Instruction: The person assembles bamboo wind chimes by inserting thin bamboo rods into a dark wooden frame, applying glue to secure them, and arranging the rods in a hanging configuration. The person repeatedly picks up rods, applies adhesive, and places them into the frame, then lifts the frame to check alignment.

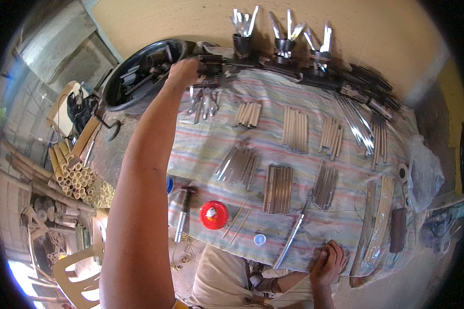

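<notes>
My left arm stretches far across the cloth-covered table [216, 154]. My left hand [184, 72] is at the rim of a large black basin [108, 98] holding dark pieces, next to a dark pile [210, 69]; its fingers are hidden. My right hand [329, 262] rests on the table's near edge, fingers curled in; anything inside them is hidden. Left of it lies a slim tool with a silver handle [290, 242]. Short rods lie in rows: pale ones [295, 130], brownish ones [278, 189] and grey ones [325, 188].
A hammer [183, 213], a red lid [213, 215], two thin sticks [237, 221] and a small blue-white cap [260, 239] lie near the front. Black cups [242, 46] of shiny strips line the wall. Bamboo tubes [72, 175] and a plastic chair [80, 262] stand left.
</notes>
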A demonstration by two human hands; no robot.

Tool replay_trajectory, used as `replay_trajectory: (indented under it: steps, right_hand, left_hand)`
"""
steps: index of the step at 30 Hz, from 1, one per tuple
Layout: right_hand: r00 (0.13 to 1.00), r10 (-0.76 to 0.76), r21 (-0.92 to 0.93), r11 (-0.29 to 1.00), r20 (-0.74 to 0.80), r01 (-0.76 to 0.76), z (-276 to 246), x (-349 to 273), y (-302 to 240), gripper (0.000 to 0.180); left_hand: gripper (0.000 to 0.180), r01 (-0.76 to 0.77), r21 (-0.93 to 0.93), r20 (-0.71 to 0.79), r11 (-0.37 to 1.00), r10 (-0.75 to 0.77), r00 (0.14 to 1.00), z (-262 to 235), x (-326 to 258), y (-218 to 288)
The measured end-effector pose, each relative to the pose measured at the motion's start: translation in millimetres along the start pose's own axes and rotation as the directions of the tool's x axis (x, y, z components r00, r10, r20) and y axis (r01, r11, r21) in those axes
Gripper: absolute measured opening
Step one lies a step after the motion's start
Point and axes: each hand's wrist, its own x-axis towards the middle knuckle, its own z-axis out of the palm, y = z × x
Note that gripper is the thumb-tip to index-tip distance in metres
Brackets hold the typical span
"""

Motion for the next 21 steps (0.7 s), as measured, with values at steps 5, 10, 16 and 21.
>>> replay_trajectory:
  steps: [5, 10, 16, 21]
  right_hand:
    - [1.0, -0.001, -0.029, 1.0, -0.003, 0.001, 1, -1, -1, 0.027]
    - [0.997, -0.074, -0.075, 0.994, -0.007, 0.074, 2, -1, 2, 0.028]
    - [0.996, -0.072, -0.079, 0.994, 0.043, 0.076, -2, -1, -3, 0.03]
    - [0.992, -0.117, -0.1, 0.988, 0.039, 0.12, 0, 1, -2, 0.027]
  left_hand:
    - [0.027, 0.056, -0.068, -0.132, 0.996, -0.064, 0.989, -25, -5, -76]
    - [0.027, 0.279, -0.075, -0.165, 0.957, -0.288, 0.943, -13, -60, -198]
    - [0.032, 0.432, -0.193, -0.204, 0.881, -0.466, 0.861, 38, -108, -281]
    - [0.045, 0.435, -0.285, -0.182, 0.854, -0.494, 0.851, 73, -104, -283]
